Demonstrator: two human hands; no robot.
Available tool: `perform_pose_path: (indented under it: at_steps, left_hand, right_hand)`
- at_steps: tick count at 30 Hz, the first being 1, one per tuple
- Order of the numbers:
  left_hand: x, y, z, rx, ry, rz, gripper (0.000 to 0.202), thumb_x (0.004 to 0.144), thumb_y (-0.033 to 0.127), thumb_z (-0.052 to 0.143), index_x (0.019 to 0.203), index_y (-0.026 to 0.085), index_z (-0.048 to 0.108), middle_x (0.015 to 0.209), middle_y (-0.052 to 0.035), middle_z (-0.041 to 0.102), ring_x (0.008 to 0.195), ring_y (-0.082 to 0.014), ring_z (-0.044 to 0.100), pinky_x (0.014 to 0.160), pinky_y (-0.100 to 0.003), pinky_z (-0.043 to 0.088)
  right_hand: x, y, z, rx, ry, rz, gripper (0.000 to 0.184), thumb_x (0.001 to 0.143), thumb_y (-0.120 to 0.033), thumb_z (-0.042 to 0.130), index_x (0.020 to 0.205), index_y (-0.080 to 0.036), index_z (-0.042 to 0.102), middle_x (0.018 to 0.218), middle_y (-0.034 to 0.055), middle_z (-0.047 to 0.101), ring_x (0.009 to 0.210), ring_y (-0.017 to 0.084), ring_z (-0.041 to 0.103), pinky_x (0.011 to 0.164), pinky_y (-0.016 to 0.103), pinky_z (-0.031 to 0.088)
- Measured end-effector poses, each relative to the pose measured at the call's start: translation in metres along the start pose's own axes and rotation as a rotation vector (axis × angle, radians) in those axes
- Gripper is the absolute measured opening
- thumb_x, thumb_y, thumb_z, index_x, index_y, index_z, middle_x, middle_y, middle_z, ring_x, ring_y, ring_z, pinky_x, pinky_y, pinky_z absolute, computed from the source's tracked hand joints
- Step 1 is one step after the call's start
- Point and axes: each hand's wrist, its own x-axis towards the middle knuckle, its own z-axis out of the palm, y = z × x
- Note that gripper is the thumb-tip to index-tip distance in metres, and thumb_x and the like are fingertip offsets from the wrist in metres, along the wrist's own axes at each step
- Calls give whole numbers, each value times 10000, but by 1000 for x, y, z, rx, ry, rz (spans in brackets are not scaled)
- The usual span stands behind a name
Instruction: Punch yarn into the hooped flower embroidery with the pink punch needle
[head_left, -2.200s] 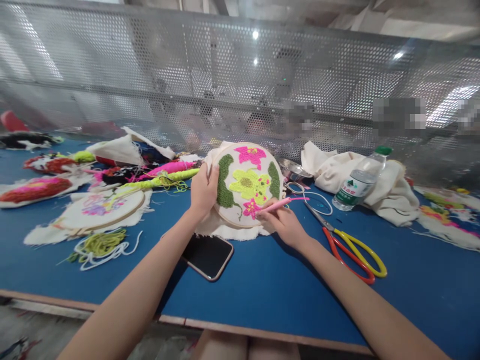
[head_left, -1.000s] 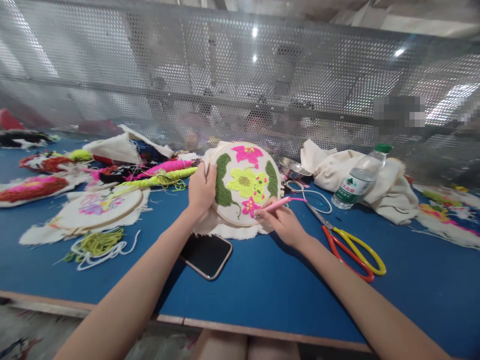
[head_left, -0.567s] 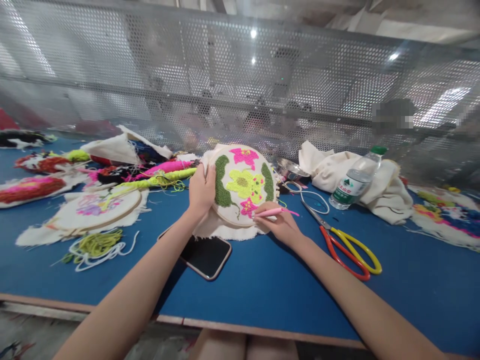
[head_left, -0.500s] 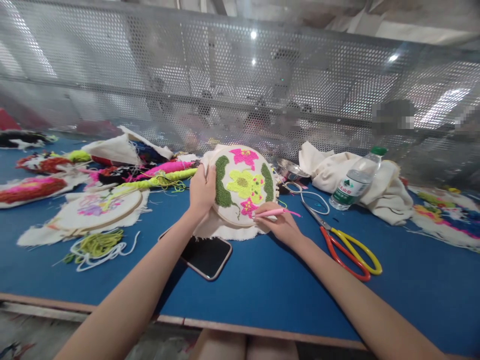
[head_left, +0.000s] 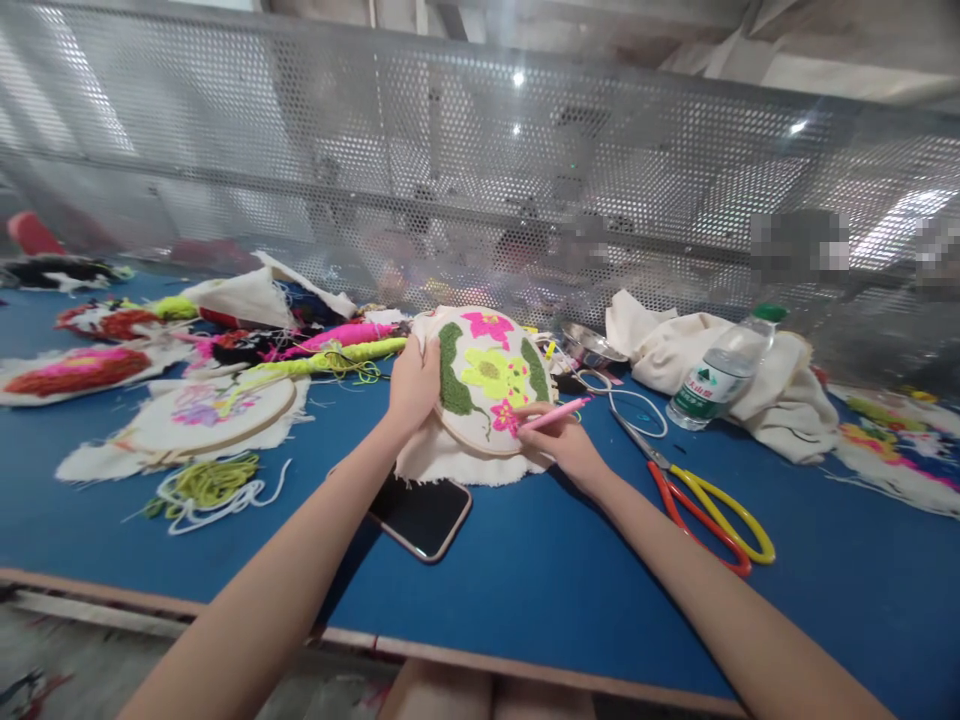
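A round embroidery hoop (head_left: 474,432) stretches white cloth worked with pink and yellow flowers and green leaves, tilted up toward me. Wrapped around its left rim, my left hand (head_left: 415,385) grips the hoop and cloth; some of its fingers are hidden behind. My right hand (head_left: 566,447) is closed on a pink punch needle (head_left: 553,415), whose tip end is at the small pink flower low on the cloth. The tip itself is too small to make out. Loose cloth hangs below the hoop, above a dark phone (head_left: 427,515) on the blue table.
Scissors (head_left: 679,480) with red and yellow handles lie to the right, by a water bottle (head_left: 716,375) and bunched white cloth (head_left: 787,415). Another hoop (head_left: 217,425) and green yarn (head_left: 214,482) lie left. A perforated metal screen (head_left: 337,180) stands behind the table (head_left: 540,590).
The pink punch needle has tipped so that its back end points higher. My right hand stays by the small pink flower, my left on the hoop. The whole view has shifted slightly.
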Motion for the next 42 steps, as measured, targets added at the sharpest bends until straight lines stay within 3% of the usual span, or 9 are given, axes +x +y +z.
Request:
perform_pose_path:
  at_steps: [5,11,20,35,42]
  left_hand:
    - [1,-1,0,45,-1,63,257,907,359,369,688,228,346,722,-41,554,721,-221,557,640,-322,394]
    - [0,1,0,75,-8,112,278,914,377,342,682,235,287,647,-11,460,658,-208,513,611,-310,356]
    - [0,0,1,54,10,124,291,909,350,372,665,235,262,614,14,401,602,-178,452,592,-299,322]
    - [0,1,-1,46,-5,104,301,906,356,379,656,236,261,616,18,410,598,-168,428,588,-292,308]
    - [1,0,-1,59,-1,109,304,906,363,376,652,237,267,625,8,440,610,-174,454,593,-306,339]
  right_hand:
    - [-1,-4,-8,12,-92,13,152,777,-321,630,838,-182,633,853,45,666,786,178,640,707,323,521]
    - [-6,-13,-10,-135,-108,-55,104,819,-294,599,826,-208,657,974,51,675,958,216,611,887,377,450]
    - [-7,-7,-9,-197,10,0,186,864,-353,543,888,-181,609,852,67,692,762,211,661,687,322,501]
    - [-9,-5,-6,-90,54,6,207,882,-386,507,922,-186,545,951,84,656,828,207,690,731,325,537]
    - [-9,-4,-6,-49,44,13,210,888,-389,493,948,-187,503,941,84,651,769,202,701,677,316,552]
